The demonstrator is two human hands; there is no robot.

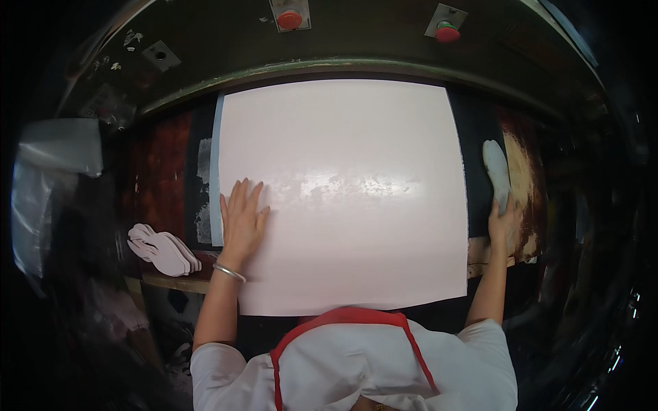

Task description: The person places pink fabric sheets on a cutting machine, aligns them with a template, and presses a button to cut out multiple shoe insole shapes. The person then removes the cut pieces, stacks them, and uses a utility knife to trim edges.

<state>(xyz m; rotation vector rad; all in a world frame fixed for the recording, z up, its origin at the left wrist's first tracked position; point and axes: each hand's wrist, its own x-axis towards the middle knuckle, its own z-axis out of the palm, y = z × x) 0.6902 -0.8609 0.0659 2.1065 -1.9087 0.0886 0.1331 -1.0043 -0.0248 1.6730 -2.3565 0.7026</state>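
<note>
At the nine o'clock edge of the view, a crumpled sheet of clear plastic [51,171] hangs in shadow, and the room beyond it is too dark to read. Toward eight o'clock, a small stack of pale sole-shaped cutouts [162,249] rests on the wooden lip of the worktop [164,178], whose surface is worn, rust-red and dark, with scuffed grey patches.

Just right of the stack, the left hand [242,220] lies flat on the left part of a large white sheet [343,192], fingers [240,195] spread open and pressing down, gripping nothing; a thin metal bangle [229,272] circles the wrist. The sheet fills the centre of the view, glossy, with a streak of glare across its middle, and a pale blue layer [217,171] shows along its left edge. Its near edge overhangs the worktop toward the person's white top with red trim [356,356].

At twelve o'clock, above the sheet, a dark curved machine frame [329,48] carries two red push buttons, one near the middle [289,18] and one further right [447,31].

At three o'clock, the right hand [502,220] reaches to the worktop's rusty right part, well apart from the left hand, its fingers closed on the lower end of a single pale sole-shaped piece [496,171] that lies just beside the sheet's right edge.
</note>
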